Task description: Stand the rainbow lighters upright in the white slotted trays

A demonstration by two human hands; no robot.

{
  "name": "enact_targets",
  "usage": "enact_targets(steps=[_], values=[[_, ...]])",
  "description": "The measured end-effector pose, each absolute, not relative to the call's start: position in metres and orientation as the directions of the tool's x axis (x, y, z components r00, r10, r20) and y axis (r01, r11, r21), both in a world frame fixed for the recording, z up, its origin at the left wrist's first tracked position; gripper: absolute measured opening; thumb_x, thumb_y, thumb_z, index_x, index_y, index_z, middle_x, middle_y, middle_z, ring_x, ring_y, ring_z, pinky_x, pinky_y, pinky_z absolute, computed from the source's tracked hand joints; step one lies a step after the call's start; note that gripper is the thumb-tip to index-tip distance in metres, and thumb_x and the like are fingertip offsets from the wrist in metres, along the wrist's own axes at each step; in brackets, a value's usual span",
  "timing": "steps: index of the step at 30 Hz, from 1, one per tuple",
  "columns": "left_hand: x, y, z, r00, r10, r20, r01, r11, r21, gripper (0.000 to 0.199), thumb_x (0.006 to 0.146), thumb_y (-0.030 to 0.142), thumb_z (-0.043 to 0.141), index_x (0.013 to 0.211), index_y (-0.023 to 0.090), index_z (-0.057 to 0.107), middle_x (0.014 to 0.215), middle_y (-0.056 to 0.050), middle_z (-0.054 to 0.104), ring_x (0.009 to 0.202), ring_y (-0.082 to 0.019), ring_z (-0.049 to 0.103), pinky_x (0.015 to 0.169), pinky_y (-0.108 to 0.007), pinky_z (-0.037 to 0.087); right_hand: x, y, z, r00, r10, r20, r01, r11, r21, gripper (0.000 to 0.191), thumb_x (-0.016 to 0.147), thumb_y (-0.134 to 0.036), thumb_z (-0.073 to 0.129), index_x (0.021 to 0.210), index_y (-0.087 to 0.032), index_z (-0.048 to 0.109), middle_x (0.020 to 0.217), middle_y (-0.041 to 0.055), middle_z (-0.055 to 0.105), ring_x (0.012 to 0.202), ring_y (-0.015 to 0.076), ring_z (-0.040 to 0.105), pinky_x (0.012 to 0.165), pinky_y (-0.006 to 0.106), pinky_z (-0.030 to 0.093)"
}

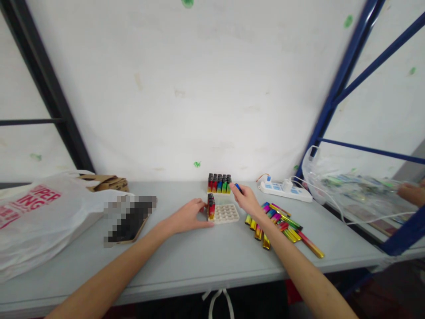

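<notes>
My left hand (189, 216) is at the left end of a white tray (229, 214) with rows of round hollows. Its thumb lies along the front edge and its fingers bend round the back corner, steadying the tray. A row of red lighters (211, 208) with black tops stands upright in the tray's left column; the other hollows show bare. My right hand (246, 200) is closed above the tray's right side, on a lighter (238, 188) of which only a dark blue end shows. Right of the tray lies a loose pile of shiny multicoloured lighters (292, 233), partly hidden by my right forearm.
Behind, a second block of upright lighters (219, 183) stands near the wall. A white power strip (286, 191) with cables lies back right. At left are a phone (133, 219), folded cardboard (108, 182) and a white plastic bag (49, 221). Another person's hand (411, 193) shows beyond the blue frame (327, 110).
</notes>
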State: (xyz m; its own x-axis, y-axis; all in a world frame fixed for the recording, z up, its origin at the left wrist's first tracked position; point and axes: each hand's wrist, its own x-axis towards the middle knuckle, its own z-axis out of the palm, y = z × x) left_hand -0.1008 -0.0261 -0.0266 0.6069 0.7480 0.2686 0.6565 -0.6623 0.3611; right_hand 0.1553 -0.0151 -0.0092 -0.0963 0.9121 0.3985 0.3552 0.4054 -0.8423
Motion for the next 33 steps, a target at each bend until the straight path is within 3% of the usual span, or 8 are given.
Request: enact_targets(steps=[4, 10, 18, 25, 33], values=[[-0.1, -0.027, -0.025, 0.606, 0.75, 0.266, 0.653, -0.66, 0.372, 0.058, 0.077, 0.068, 0.072, 0.101, 0.015, 0.071, 0.099, -0.01, 0.069, 0.093, -0.029, 0.065, 0.084, -0.036, 0.052, 0.15, -0.023, -0.009, -0.042, 0.869, 0.493, 0.496, 0.446, -0.745, 0.049, 0.089, -0.057, 0.048, 0.055, -0.021, 0.04, 0.052, -0.0035, 0.037, 0.054, 0.0122, 0.038, 0.055, 0.028, 0.026], [-0.1, -0.027, -0.026, 0.597, 0.752, 0.279, 0.647, -0.657, 0.387, 0.056, 0.076, 0.066, 0.074, 0.1, 0.016, 0.072, 0.1, -0.009, 0.07, 0.092, -0.029, 0.066, 0.084, -0.036, 0.052, 0.145, -0.025, -0.011, -0.004, 0.847, 0.532, 0.532, 0.452, -0.716, 0.038, 0.085, -0.048, 0.043, 0.056, -0.022, 0.039, 0.054, -0.0036, 0.036, 0.056, 0.0127, 0.037, 0.056, 0.028, 0.023], [-0.101, -0.027, -0.027, 0.608, 0.751, 0.257, 0.654, -0.657, 0.376, 0.056, 0.078, 0.065, 0.074, 0.102, 0.015, 0.071, 0.1, -0.01, 0.068, 0.093, -0.028, 0.065, 0.085, -0.036, 0.052, 0.144, -0.026, -0.012, -0.023, 0.84, 0.542, 0.552, 0.463, -0.694, 0.04, 0.088, -0.05, 0.043, 0.059, -0.022, 0.04, 0.055, -0.0038, 0.038, 0.057, 0.0131, 0.038, 0.057, 0.027, 0.025], [-0.1, -0.028, -0.023, 0.606, 0.756, 0.247, 0.659, -0.651, 0.376, 0.058, 0.078, 0.067, 0.072, 0.102, 0.015, 0.07, 0.101, -0.01, 0.068, 0.095, -0.029, 0.065, 0.087, -0.036, 0.052, 0.14, -0.037, -0.006, -0.105, 0.835, 0.54, 0.57, 0.495, -0.656, 0.043, 0.096, -0.061, 0.047, 0.078, -0.022, 0.05, 0.061, -0.0055, 0.043, 0.06, 0.0136, 0.041, 0.06, 0.026, 0.029], [-0.101, -0.028, -0.026, 0.602, 0.756, 0.258, 0.654, -0.652, 0.384, 0.059, 0.077, 0.069, 0.072, 0.103, 0.016, 0.072, 0.099, -0.01, 0.069, 0.093, -0.029, 0.065, 0.085, -0.036, 0.052, 0.137, -0.034, -0.012, -0.115, 0.839, 0.531, 0.614, 0.481, -0.626, 0.046, 0.093, -0.053, 0.043, 0.059, -0.021, 0.038, 0.057, -0.0038, 0.035, 0.057, 0.0121, 0.034, 0.057, 0.028, 0.022]])
